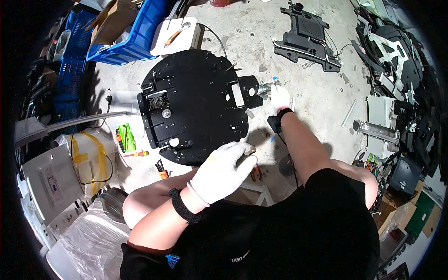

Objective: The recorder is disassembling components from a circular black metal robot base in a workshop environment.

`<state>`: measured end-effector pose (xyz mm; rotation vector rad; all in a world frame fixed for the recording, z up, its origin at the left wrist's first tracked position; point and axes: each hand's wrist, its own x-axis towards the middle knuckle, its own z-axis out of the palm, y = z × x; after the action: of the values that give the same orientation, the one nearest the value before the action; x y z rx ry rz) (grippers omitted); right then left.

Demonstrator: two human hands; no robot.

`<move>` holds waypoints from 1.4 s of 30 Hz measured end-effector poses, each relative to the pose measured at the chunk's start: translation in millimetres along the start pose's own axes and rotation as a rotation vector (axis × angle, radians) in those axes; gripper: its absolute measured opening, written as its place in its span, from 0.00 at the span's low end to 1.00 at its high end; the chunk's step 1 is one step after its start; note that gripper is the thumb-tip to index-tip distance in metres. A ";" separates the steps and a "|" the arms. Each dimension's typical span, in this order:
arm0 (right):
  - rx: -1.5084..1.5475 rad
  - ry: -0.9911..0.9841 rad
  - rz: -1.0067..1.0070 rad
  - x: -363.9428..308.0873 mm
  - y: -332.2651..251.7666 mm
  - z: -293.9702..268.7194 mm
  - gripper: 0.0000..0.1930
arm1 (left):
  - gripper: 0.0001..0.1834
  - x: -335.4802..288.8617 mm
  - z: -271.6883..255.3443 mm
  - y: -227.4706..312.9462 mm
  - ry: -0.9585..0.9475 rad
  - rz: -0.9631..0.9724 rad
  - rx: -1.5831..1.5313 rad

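Observation:
A large round black metal plate, with holes, small studs and a tab on its right side, lies on the floor before me. My right hand, in a white glove, is closed around a shiny silvery metal part at the end of that tab. The fingers hide much of this part, so its kind is unclear. Over the plate's near right edge hovers my left hand, also gloved. Its fingers are loosely bent, with a gap between thumb and fingers, and nothing held shows there.
Blue crates stand at the far left beside a white box with orange-handled pliers. A green tool set and a screwdriver lie left of the plate. A black frame assembly sits far right; piled parts line the right side.

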<state>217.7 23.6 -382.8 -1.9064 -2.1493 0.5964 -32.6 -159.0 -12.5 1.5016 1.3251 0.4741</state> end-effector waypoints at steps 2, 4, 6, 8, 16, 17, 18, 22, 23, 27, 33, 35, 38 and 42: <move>-0.045 -0.011 0.038 10.0 8.3 14.9 0.18 | 0.15 -1.7 -1.2 -0.1 0.011 0.054 0.103; -0.173 -0.111 0.204 20.0 37.4 26.7 0.19 | 0.12 4.5 -0.1 13.7 0.012 0.118 0.120; 0.155 -0.054 0.406 28.6 94.2 19.7 0.18 | 0.12 12.4 3.0 28.1 0.000 0.234 0.121; 0.484 -0.049 0.426 32.0 73.5 22.5 0.18 | 0.12 9.9 2.1 28.2 0.050 0.280 0.135; 0.578 0.064 0.140 -1.5 -16.2 22.5 0.16 | 0.13 14.7 4.5 23.6 0.070 0.278 0.093; 0.587 0.058 0.138 2.8 -18.4 27.8 0.16 | 0.13 16.9 6.9 22.4 0.046 0.244 0.065; 1.072 0.097 0.374 9.3 -21.5 33.9 0.15 | 0.13 19.5 10.3 19.7 0.083 0.265 0.109; 1.619 0.138 0.592 20.7 -40.5 40.1 0.14 | 0.15 28.5 12.0 19.8 0.048 0.208 0.114; 1.492 0.157 0.511 21.8 -38.2 40.1 0.14 | 0.15 31.0 12.6 20.1 0.056 0.198 0.122; 1.099 0.236 0.417 13.1 -33.3 27.5 0.17 | 0.15 38.9 13.1 25.3 0.030 0.175 0.136; 0.289 0.128 0.090 3.2 -9.8 -7.4 0.18 | 0.14 37.1 9.1 36.9 -0.056 0.089 0.118; 0.297 0.131 0.042 9.8 0.8 -13.5 0.18 | 0.15 36.1 10.4 39.1 -0.017 0.169 0.175; 0.766 -0.175 0.411 8.6 -7.8 -26.0 0.22 | 0.18 35.7 13.9 40.6 -0.021 0.165 0.166; 0.676 -0.196 0.528 10.6 -33.7 -39.1 0.21 | 0.20 28.8 13.4 43.1 -0.031 0.131 0.166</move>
<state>202.0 37.5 -334.5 -2.0239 -1.2343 1.4352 8.3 -132.9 10.2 1.7336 1.2724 0.4305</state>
